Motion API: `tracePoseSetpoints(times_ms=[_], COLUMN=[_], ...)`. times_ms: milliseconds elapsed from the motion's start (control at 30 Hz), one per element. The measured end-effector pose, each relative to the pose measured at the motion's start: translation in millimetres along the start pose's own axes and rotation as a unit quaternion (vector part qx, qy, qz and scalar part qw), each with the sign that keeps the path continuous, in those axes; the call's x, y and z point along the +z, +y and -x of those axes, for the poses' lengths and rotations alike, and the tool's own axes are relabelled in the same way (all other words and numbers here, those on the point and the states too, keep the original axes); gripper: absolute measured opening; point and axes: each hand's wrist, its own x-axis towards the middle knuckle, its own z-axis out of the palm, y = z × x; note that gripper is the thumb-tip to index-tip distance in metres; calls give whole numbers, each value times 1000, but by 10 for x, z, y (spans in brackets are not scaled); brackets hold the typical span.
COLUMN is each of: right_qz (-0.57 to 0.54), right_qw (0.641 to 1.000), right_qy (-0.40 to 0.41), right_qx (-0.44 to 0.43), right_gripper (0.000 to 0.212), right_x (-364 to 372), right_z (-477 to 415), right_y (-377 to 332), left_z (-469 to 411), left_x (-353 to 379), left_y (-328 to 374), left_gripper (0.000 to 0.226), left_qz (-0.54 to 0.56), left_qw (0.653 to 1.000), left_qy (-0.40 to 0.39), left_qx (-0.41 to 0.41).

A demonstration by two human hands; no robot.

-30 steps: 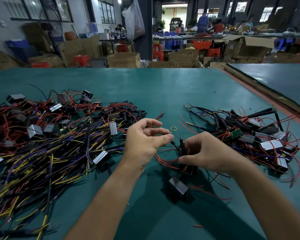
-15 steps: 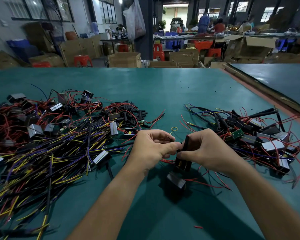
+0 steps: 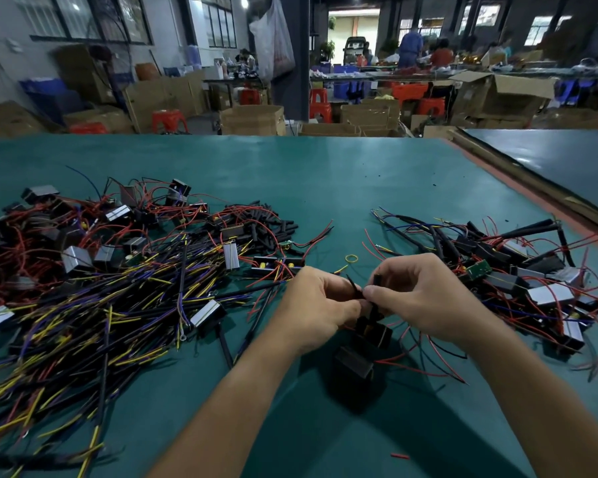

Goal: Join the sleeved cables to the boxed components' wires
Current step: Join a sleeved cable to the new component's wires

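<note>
A green bench (image 3: 325,174) fills the lower view, its far edge meeting a floor crowded with cardboard cartons (image 3: 252,119) and red stools (image 3: 169,119). Along the bench's left side sprawls the big heap (image 3: 101,298) of yellow, purple, red and black cables mixed with small silver-faced boxes, reaching from the left edge almost to the middle. A smaller heap (image 3: 518,270) of black sleeved leads, red wires and boxed parts lies toward the right edge. Between the two heaps, toward the near edge, both bare hands meet above the surface. The left hand (image 3: 316,305) has its fingers curled in, thumb and forefinger pinching a thin dark wire (image 3: 353,286). The right hand (image 3: 425,294) is likewise curled, pinching the sleeved cable (image 3: 377,280), whose black end stands upright just beside the left fingertips. Directly under the hands sits a boxed component (image 3: 373,331), black, with a second black box (image 3: 354,365) just nearer; whether either touches the bench cannot be told. Red wires (image 3: 425,367) trail from them toward the right. A yellow ring (image 3: 351,258) lies on the bench just beyond the hands, and a tiny red scrap (image 3: 399,456) lies near the near edge.
</note>
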Motion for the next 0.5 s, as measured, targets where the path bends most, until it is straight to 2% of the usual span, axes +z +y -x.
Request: tracePoseSetpoints(times_ms=[167,300,500], right_qz=[-12,-59,-31], right_qw=[1000,997,999], right_qy=[-18,-22,-1], right_qx=[22,33,15], right_gripper=[9,19,21], right_x=[-25,-28,-19], right_z=[0,2,-22], right_y=[12,36,53], left_z=[33,76,69], left_x=[-2,41,29], left_y=[20,35,68], left_gripper=[7,5,6], left_qz=[3,-30,-54], left_qw=[999,999,998], left_qy=[-33,-43,-39], left_qx=[3,1,-12])
